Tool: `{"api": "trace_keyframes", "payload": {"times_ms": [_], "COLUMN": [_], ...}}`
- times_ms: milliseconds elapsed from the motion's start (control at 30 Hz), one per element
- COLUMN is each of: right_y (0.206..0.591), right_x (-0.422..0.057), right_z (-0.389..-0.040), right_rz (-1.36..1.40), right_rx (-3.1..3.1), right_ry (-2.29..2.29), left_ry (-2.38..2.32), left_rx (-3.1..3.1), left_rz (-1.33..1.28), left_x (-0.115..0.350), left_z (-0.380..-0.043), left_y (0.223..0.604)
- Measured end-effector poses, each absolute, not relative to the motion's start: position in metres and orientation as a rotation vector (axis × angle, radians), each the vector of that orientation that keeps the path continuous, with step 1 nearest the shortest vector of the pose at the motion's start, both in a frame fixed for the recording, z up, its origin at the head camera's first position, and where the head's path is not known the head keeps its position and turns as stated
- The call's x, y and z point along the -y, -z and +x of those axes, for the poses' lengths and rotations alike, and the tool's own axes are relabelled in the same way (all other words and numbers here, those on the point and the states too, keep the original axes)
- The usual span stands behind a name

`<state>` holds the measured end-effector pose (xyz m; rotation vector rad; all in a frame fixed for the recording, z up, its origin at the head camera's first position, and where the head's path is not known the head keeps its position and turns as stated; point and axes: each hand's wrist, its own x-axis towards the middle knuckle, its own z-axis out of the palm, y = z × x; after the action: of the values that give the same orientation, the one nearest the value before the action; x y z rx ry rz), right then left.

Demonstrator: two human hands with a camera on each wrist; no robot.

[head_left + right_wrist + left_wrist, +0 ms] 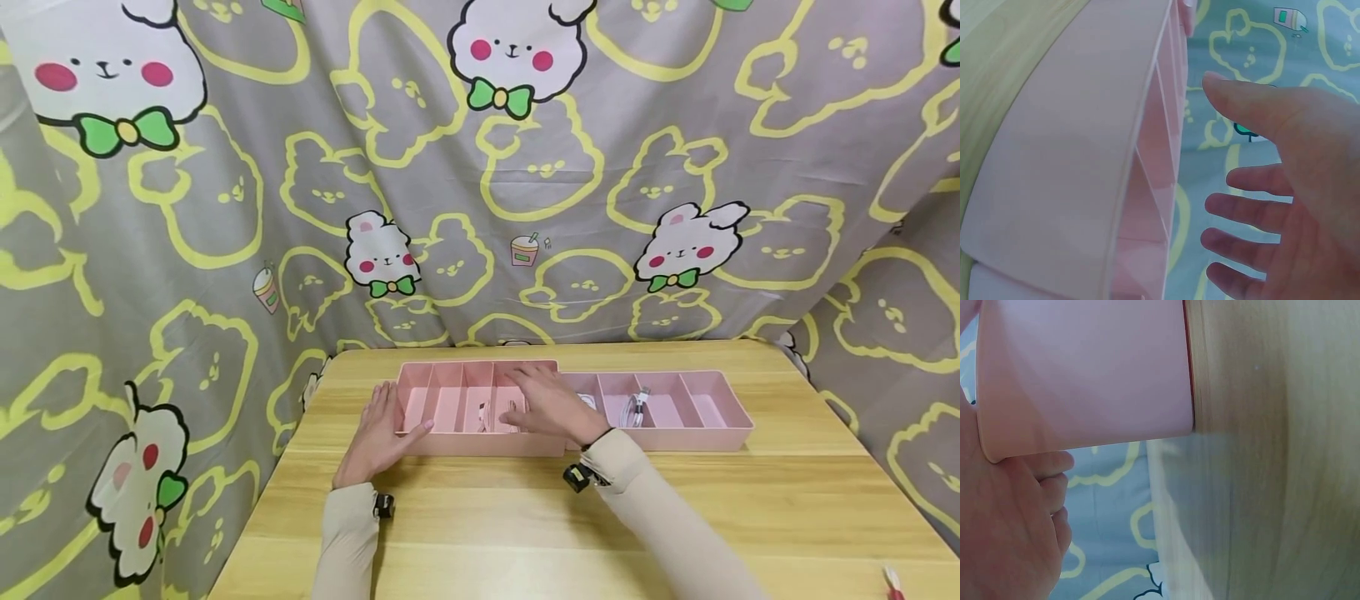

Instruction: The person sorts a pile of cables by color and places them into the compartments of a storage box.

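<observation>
A long pink divided box (480,444) stands on the table, with a second pink divided box (675,439) adjoining its right end. My left hand (375,442) rests on the left box's left end, thumb along the front rim and fingers along the end wall (1091,375). My right hand (551,404) is over that box's right part, fingers spread and apparently holding nothing; the right wrist view shows this hand (1310,187) beside the open compartments. Bundled white cables (484,417) lie in the left box. Another bundled cable (637,408) lies in the right box.
The wooden table (480,517) extends in front of the boxes. Behind it hangs a grey curtain (450,183) with cartoon animals. At the lower right edge, a thin red and white item (892,583) is partly cut off.
</observation>
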<state>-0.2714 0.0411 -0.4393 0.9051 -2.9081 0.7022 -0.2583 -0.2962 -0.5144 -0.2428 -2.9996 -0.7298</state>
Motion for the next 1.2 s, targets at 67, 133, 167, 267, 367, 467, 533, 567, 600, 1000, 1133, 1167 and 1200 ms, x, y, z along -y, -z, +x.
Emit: {"api": "trace_keyframes", "payload": {"times_ms": [67,133,167,267,367,467,533,567,600,1000,1133,1167,1200], "right_y": [0.438,0.437,0.436,0.436,0.434,0.434,0.434,0.434,0.434,0.434,0.434,0.434,0.434], "right_x": [-0.047,-0.052,-0.054,-0.061,-0.067,-0.073,-0.079,-0.082,-0.085,-0.126,-0.142,-0.146,-0.150], "right_z": [-0.268,-0.266,-0.265,-0.263,-0.261,-0.260,-0.259,-0.259,-0.259,-0.248,-0.244,-0.242,-0.241], "right_rz": [0.907,0.905,0.900,0.890,0.872,0.846,0.831,0.827,0.819,0.739,0.700,0.691,0.684], "right_rx": [2.895,2.884,2.880,2.869,2.866,2.871,2.876,2.875,2.872,2.829,2.820,2.821,2.822], "right_ry": [-0.715,-0.724,-0.733,-0.733,-0.724,-0.697,-0.689,-0.693,-0.689,-0.646,-0.635,-0.645,-0.655], "left_ry": [0.729,0.728,0.727,0.723,0.725,0.718,0.712,0.711,0.709,0.726,0.730,0.725,0.723], "left_rx": [3.000,2.998,2.997,3.001,3.002,2.995,2.992,2.992,2.989,2.991,3.003,3.009,3.013], "left_rz": [-0.239,-0.235,-0.234,-0.234,-0.239,-0.245,-0.245,-0.245,-0.245,-0.243,-0.236,-0.235,-0.233], "left_x": [0.296,0.296,0.296,0.296,0.296,0.296,0.296,0.296,0.297,0.297,0.297,0.297,0.297], "left_z": [-0.258,-0.258,-0.258,-0.258,-0.259,-0.259,-0.260,-0.260,-0.260,-0.260,-0.260,-0.260,-0.260], "left_y": [0.515,0.515,0.515,0.514,0.514,0.514,0.514,0.514,0.515,0.515,0.515,0.515,0.515]}}
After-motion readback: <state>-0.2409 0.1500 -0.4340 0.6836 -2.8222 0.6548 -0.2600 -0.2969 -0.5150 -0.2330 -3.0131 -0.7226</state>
